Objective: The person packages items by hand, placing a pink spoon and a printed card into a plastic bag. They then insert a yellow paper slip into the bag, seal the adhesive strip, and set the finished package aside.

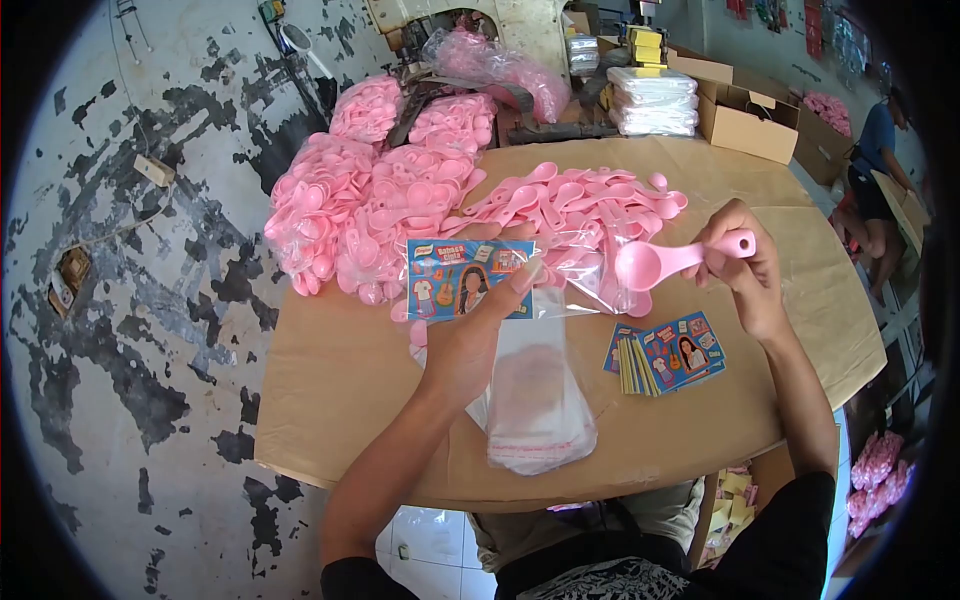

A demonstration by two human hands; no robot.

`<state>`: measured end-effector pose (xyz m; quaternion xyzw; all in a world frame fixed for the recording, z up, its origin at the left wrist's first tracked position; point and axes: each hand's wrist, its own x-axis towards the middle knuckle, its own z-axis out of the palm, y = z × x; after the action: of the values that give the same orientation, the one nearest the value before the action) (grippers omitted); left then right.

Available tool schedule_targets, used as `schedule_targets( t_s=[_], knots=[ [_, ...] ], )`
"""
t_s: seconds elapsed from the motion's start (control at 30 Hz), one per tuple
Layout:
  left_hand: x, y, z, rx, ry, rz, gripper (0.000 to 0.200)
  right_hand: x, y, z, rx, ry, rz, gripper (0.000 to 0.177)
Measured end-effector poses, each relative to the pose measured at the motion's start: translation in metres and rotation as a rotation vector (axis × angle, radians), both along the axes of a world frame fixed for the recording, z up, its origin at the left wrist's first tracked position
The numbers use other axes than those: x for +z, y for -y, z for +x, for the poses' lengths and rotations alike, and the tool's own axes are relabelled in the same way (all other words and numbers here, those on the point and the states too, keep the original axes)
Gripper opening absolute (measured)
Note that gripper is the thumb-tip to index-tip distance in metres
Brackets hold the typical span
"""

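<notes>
My left hand (466,345) grips a blue printed card (432,278) with its thumb across the front. A clear plastic bag (592,268) extends from the card toward the right, and the card seems to be inside it. In my right hand (752,275) is a pink spoon (642,267), pinched by its handle, its bowl pointing left by the bag's end. Beneath my hands lie a stack of clear bags (540,405) and a fanned stack of blue cards (688,352). Behind them spreads a heap of loose pink spoons (560,195).
Bulging bags of pink spoons (325,190) line the left rear of the brown-covered table (340,400). Packed clear plastic (652,100) and an open cardboard box (750,120) stand at the back. A person (878,160) sits at far right. Below the table's right edge is a box of yellowish scraps (735,500).
</notes>
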<state>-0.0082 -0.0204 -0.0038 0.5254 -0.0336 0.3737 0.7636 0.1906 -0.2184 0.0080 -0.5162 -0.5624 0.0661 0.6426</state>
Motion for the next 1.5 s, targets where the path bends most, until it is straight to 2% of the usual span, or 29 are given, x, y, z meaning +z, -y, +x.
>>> schedule_targets(
  t_s=[0.1,0.17,0.23,0.27,0.33,0.43,0.5,0.53,0.6,0.63,0.7,0.73,0.8,0.87,0.9,0.93,1.0,1.07,1.1,1.13,1.2,1.23,1.3,1.33,1.43,1.47,1.5],
  knots=[
    [0.0,0.001,0.001,-0.053,-0.001,-0.009,0.044,-0.002,-0.001,-0.014,0.124,-0.113,-0.026,0.02],
    [0.0,0.005,0.002,-0.113,-0.002,-0.014,0.044,-0.009,-0.002,-0.023,0.165,-0.142,-0.096,0.017],
    [-0.002,0.013,0.002,-0.074,-0.04,0.024,0.045,-0.005,-0.007,-0.039,0.208,-0.227,-0.143,0.013],
    [-0.005,0.017,0.002,-0.053,-0.058,0.043,0.045,-0.006,-0.009,-0.042,0.248,-0.182,-0.111,0.014],
    [-0.011,0.03,0.008,-0.077,-0.011,-0.027,0.047,-0.006,-0.01,-0.053,0.295,-0.405,-0.141,0.017],
    [-0.02,0.033,0.009,-0.059,-0.01,-0.014,0.055,-0.004,-0.014,-0.067,0.354,-0.321,-0.167,0.023],
    [-0.021,0.035,0.011,-0.095,0.031,0.014,0.062,-0.011,-0.019,-0.071,0.232,-0.024,-0.148,0.023],
    [-0.025,0.031,0.01,-0.101,-0.011,0.044,0.065,-0.004,-0.018,-0.067,0.189,-0.054,-0.234,0.019],
    [-0.038,0.021,0.006,-0.109,-0.092,0.106,0.073,0.017,-0.015,-0.062,0.132,-0.067,-0.139,0.015],
    [-0.035,0.02,0.006,-0.119,-0.055,0.051,0.074,0.031,-0.014,-0.059,0.108,-0.073,-0.091,0.013],
    [-0.02,0.017,0.011,-0.136,0.02,-0.057,0.077,0.063,-0.003,-0.047,-0.186,0.001,-0.035,0.01],
    [-0.007,0.015,0.007,-0.129,0.006,-0.072,0.069,0.069,-0.006,-0.04,-0.218,0.153,-0.015,0.01],
    [0.0,0.002,0.004,0.041,-0.089,0.085,0.063,0.078,-0.01,-0.03,-0.285,0.457,0.023,0.01],
    [0.006,-0.002,-0.001,0.185,-0.18,0.21,0.063,0.089,-0.014,-0.038,-0.288,0.616,-0.108,0.012],
    [0.006,-0.004,-0.002,0.211,-0.184,0.356,0.065,0.096,-0.017,-0.042,-0.292,0.695,-0.165,0.013],
    [0.002,-0.006,-0.004,0.237,-0.188,0.5,0.067,0.099,-0.019,-0.044,-0.318,0.669,-0.062,0.012],
    [0.002,0.0,-0.007,0.202,-0.148,0.779,0.073,0.094,-0.026,-0.059,-0.194,0.402,-0.17,0.009],
    [0.009,0.027,-0.007,0.179,-0.203,0.914,0.07,0.083,-0.032,-0.072,-0.088,0.315,-0.276,0.007],
    [0.008,0.037,-0.005,0.17,-0.231,0.99,0.069,0.077,-0.038,-0.076,-0.042,0.366,-0.324,0.007],
    [0.001,0.043,-0.006,0.084,-0.344,0.962,0.066,0.073,-0.043,-0.077,0.006,0.414,-0.368,0.007],
    [-0.009,0.049,-0.01,-0.071,-0.512,0.823,0.06,0.071,-0.048,-0.079,0.104,0.278,-0.302,0.008],
    [-0.011,0.05,-0.012,-0.131,-0.559,0.713,0.056,0.069,-0.052,-0.074,0.064,0.324,-0.171,0.009],
    [-0.008,0.056,-0.009,-0.203,-0.472,0.369,0.048,0.062,-0.062,-0.064,-0.048,0.426,0.087,0.014],
    [-0.008,0.056,-0.007,-0.301,-0.477,0.342,0.048,0.057,-0.072,-0.061,-0.23,0.493,0.189,0.016],
    [-0.009,0.048,-0.009,-0.587,-0.487,0.271,0.049,0.056,-0.056,-0.045,-0.163,0.461,-0.096,0.02],
    [-0.009,0.045,-0.009,-0.691,-0.518,0.317,0.055,0.064,-0.046,-0.035,0.032,0.354,-0.325,0.02],
    [-0.01,0.047,-0.008,-0.687,-0.544,0.276,0.055,0.067,-0.041,-0.03,0.231,0.239,-0.547,0.021]
  ],
)
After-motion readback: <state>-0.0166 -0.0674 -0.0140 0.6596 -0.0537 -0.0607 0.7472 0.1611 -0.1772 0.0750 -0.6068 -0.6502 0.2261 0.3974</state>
